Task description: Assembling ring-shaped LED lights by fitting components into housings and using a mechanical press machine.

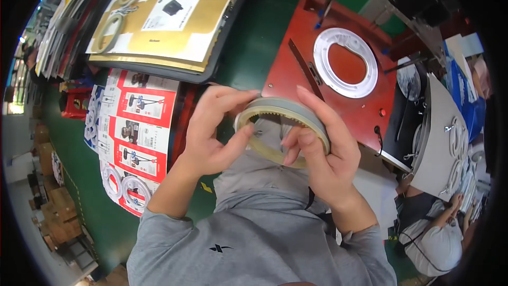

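Observation:
A pale yellow and grey ring (286, 105) is held up in front of my body, tilted so that its opening shows. Small dark teeth line part of its inner side. My left hand (219, 127) grips its left side between thumb and fingers. On the right side, my right hand (330, 151) is closed round the rim, with the thumb and some fingertips reaching into the opening. Beyond the ring lies a red work table (296, 82) bearing a white ring-shaped plate (369, 69) with an uneven opening.
At upper left a stack of flat printed cardboard (203, 47) carries two pale rings (110, 33) joined by metal clips. Red-and-white printed sheets (140, 130) lie below it, with white rings (136, 190) on top. A person (436, 243) sits at lower right, beside a grey board (436, 143).

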A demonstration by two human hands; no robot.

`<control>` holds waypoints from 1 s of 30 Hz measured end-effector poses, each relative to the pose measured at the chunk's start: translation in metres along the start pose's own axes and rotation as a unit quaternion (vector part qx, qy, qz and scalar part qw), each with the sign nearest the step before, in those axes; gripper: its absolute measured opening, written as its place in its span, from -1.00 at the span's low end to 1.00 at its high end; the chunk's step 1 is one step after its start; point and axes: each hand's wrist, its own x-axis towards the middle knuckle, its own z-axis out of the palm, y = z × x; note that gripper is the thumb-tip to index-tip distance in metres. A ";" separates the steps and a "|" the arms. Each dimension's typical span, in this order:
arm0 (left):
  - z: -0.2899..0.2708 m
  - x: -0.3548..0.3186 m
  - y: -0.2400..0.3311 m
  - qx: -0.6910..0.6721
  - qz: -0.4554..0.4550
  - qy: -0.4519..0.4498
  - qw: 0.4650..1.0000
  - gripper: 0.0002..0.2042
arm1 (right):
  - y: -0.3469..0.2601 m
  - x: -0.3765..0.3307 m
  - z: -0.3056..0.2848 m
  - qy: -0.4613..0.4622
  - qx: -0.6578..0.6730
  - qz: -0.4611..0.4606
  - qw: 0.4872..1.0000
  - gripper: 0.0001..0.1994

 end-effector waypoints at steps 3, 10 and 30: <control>0.001 -0.006 -0.010 -0.124 -0.060 -0.087 0.987 -0.60 | 0.006 -0.004 -0.009 0.054 -0.073 -0.073 0.993 -0.51; 0.016 -0.015 -0.033 -0.263 -0.104 -0.179 0.942 -0.73 | 0.007 -0.014 -0.038 0.086 -0.032 -0.170 0.981 -0.33; 0.065 0.022 -0.029 -0.251 -0.154 -0.129 0.947 -0.66 | 0.080 -0.055 -0.207 0.369 -0.666 0.104 0.640 -0.72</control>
